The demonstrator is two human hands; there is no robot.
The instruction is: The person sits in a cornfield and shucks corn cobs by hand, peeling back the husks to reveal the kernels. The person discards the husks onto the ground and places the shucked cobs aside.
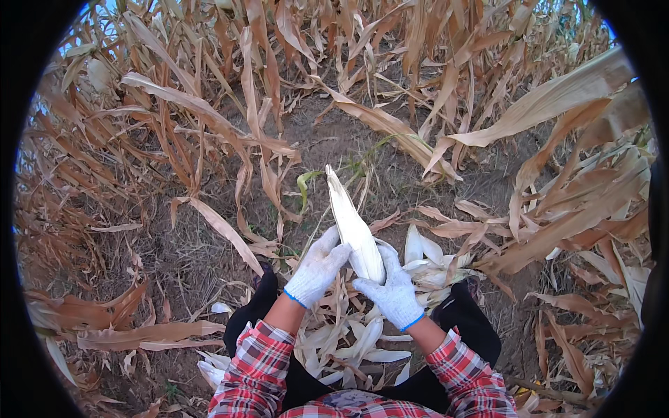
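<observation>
An ear of maize in its pale dry husk (355,230) is held between my two gloved hands, its narrow tip pointing away from me and slightly left. My left hand (320,265), in a white knit glove with a blue cuff edge, grips the ear's left side near the thick end. On the right side, my right hand (391,285), gloved alike, holds the same end with its thumb across the front. Loose husk leaves (360,345) lie on the ground between my legs, below the hands.
Dry maize stalks and leaves (198,104) stand ahead and on both sides. Long dry leaves (554,109) reach in from the right. A heap of pale husks (431,261) lies by my right knee. Bare soil with dry grass (183,256) shows to the left.
</observation>
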